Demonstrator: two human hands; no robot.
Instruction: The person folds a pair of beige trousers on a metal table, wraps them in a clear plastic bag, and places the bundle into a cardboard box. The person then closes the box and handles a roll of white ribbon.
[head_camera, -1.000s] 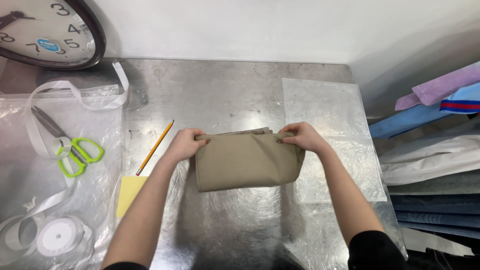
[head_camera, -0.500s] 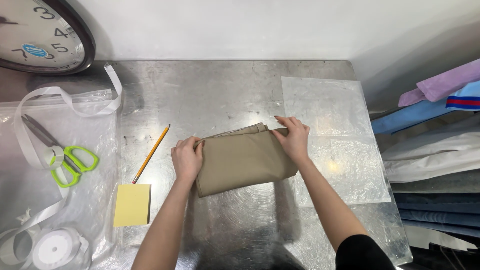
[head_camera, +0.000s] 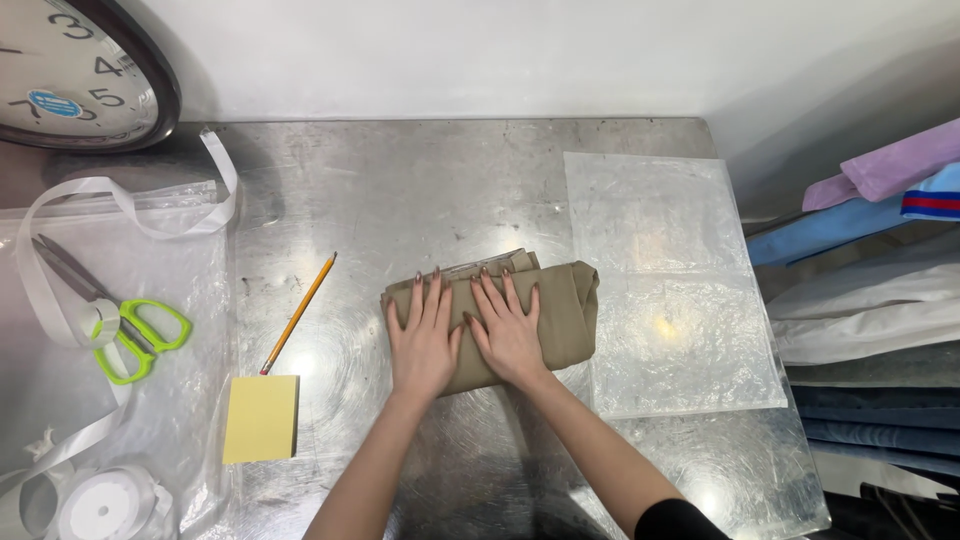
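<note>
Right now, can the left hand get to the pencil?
Probably yes. The left hand lies flat on the folded khaki cloth, and only bare metal table shows between it and the pencil to its left.

Count so far: 2 hands (head_camera: 424, 340) (head_camera: 508, 330), 1 folded cloth (head_camera: 565, 310), 1 pencil (head_camera: 299, 312), 1 scissors (head_camera: 125, 325), 1 sticky pad (head_camera: 261, 417), 1 clock (head_camera: 70, 65).

A flat rectangular clear plastic bag (head_camera: 668, 285) lies right of centre on the metal table, another crinkled clear plastic bag (head_camera: 170, 300) sits at the left edge, under green-handled scissors
</note>
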